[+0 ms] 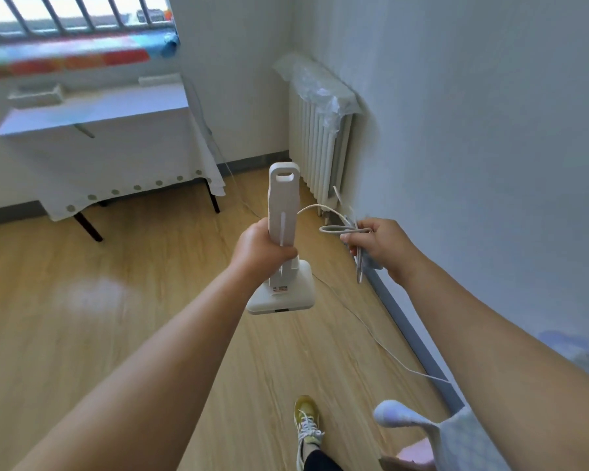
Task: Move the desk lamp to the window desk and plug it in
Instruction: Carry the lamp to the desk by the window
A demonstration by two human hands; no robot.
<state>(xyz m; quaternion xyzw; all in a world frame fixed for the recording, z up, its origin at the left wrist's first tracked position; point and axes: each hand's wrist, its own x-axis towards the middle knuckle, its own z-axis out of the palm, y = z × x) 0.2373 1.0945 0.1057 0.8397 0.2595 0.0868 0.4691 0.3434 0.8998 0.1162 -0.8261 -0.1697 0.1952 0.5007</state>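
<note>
Mid-carry, the left hand (262, 246) grips the folded desk lamp (283, 239) above the floor while the right hand (376, 244) clutches its bundled cord (340, 229); next, probably, setting it on the window worktop (92, 113).

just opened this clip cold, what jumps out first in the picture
A folded white desk lamp held mid-frame in the left hand, off the floor. Beside it the right hand grips its looped cord. Ahead, upper left, a cloth-covered desk stands under the window.
</note>
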